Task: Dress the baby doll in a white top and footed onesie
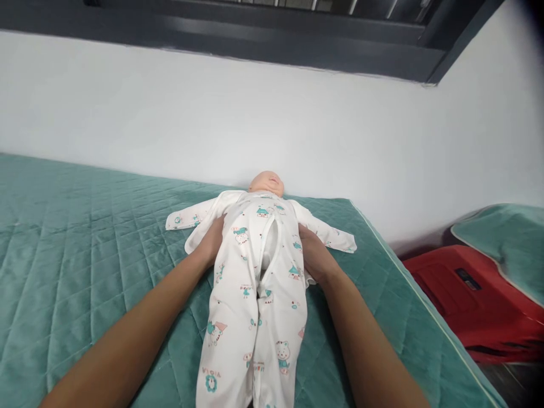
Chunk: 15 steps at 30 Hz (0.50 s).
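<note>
A baby doll (pixel 266 182) lies on its back with its head close to the wall. It has on a white printed baby top (pixel 325 233), its sleeves spread to both sides. White baby pants (pixel 278 306) with cartoon animals and an open split at the crotch lie over its front, the legs stretching toward me. My left hand (pixel 215 241) grips the pants at their left side, beside the top's flap. On the opposite side, my right hand (pixel 313 254) holds the pants' right edge. The fingertips of both hands are hidden by the cloth.
A green quilted cover (pixel 106 255) spreads under the doll, with its piped edge at the right. Behind it rises a white wall (pixel 191 113) below a dark window frame (pixel 255 37). A red plastic chair (pixel 454 289) with a green cloth (pixel 505 235) stands at right.
</note>
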### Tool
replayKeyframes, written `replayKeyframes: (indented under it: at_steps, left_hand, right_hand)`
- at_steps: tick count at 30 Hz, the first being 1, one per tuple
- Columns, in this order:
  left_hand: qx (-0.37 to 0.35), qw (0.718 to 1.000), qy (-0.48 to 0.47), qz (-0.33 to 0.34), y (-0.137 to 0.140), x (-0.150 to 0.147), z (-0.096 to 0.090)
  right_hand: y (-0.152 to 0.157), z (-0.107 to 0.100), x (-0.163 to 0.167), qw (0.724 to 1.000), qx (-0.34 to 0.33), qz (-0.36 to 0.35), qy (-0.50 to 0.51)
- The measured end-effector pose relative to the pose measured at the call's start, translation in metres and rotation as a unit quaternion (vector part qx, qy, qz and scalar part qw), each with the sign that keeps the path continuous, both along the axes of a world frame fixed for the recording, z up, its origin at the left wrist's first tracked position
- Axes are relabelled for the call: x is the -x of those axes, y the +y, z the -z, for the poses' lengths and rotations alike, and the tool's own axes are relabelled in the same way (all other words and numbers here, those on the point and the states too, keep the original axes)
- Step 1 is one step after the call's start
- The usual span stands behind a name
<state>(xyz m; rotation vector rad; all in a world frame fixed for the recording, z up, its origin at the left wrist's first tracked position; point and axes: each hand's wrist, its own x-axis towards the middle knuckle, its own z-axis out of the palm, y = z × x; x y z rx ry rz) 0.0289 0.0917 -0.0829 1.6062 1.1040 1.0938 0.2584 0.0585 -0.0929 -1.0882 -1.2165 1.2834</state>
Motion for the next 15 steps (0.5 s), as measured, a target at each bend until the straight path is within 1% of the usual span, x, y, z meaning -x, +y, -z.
replayKeyframes:
  at_steps: [1,3,6,8,10,12,13,15]
  left_hand:
    - [0.008,1.000,-0.017,-0.008,-0.002,-0.001,-0.002]
    - [0.027,0.999,-0.035,-0.002,-0.003,-0.001,-0.006]
    - [0.043,0.999,-0.008,0.001,0.001,0.002,-0.008]
    - [0.045,0.999,0.016,-0.023,0.007,0.007,-0.006]
    - [0.039,0.996,0.030,-0.068,0.015,0.013,-0.001]
    - [0.006,0.992,0.050,-0.119,0.022,0.017,0.004]
    - [-0.017,0.988,0.062,-0.139,0.025,0.018,0.005]
    - [-0.079,0.982,0.084,-0.149,0.030,0.018,0.006]
  right_hand:
    - [-0.001,-0.001,0.000,1.000,0.008,-0.010,0.023]
    - [-0.001,-0.004,0.000,0.997,0.018,-0.027,0.065]
    - [-0.001,-0.004,-0.002,0.995,0.025,-0.035,0.090]
    - [0.001,0.000,-0.006,0.996,0.025,-0.026,0.084]
    - [0.004,0.007,-0.010,0.998,0.021,0.026,0.061]
    - [0.007,0.014,-0.015,0.993,0.011,0.117,-0.006]
    - [0.008,0.017,-0.016,0.985,0.001,0.164,-0.061]
    - [0.009,0.018,-0.019,0.953,-0.034,0.233,-0.191]
